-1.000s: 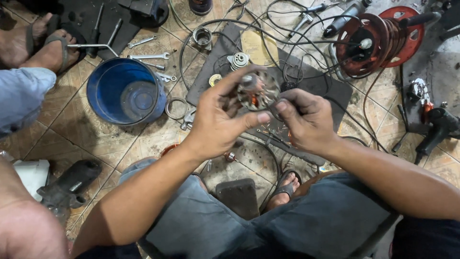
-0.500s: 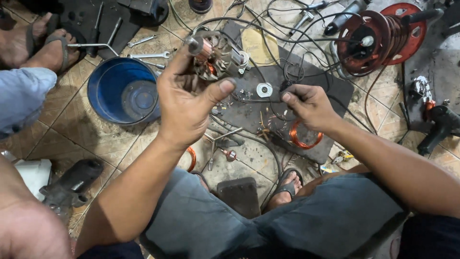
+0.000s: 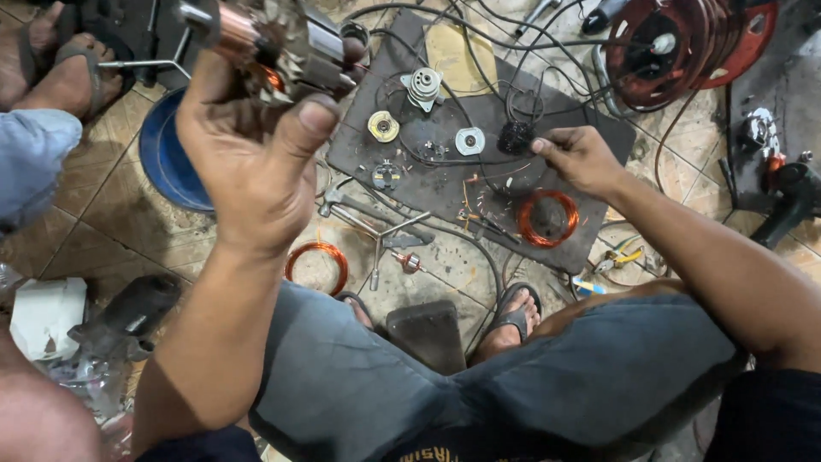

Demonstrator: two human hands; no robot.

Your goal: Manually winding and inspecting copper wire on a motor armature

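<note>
The left hand (image 3: 252,162) is raised close to the camera, forearm running up from six o'clock, its back toward the lens and thumb pressed across the front; it is clenched around a motor armature with a copper commutator and grey steel core (image 3: 274,38), which sits at eleven o'clock in the view, above the blue round plastic bucket (image 3: 171,162). The armature's shaft end is cut by the top edge, and the palm hides its lower half. The right hand (image 3: 581,158) stretches out from four o'clock, forearm low over the knee, fingers curled and tips resting on the dark rubber mat (image 3: 445,184) just beside a small black round part (image 3: 516,137); whether it pinches anything cannot be told. Two loose coils of copper wire lie in sight: one (image 3: 547,218) on the mat below the right hand, the other (image 3: 318,265) on the tiled floor near the left forearm. Three small round metal parts rest on the mat: a brass-coloured disc (image 3: 383,127), a silver gear-like hub (image 3: 423,85) and a pale washer (image 3: 469,140). One red cable reel (image 3: 684,47) sits at one o'clock, partly cropped. A second person's sandalled feet (image 3: 60,60) show at ten o'clock.
</note>
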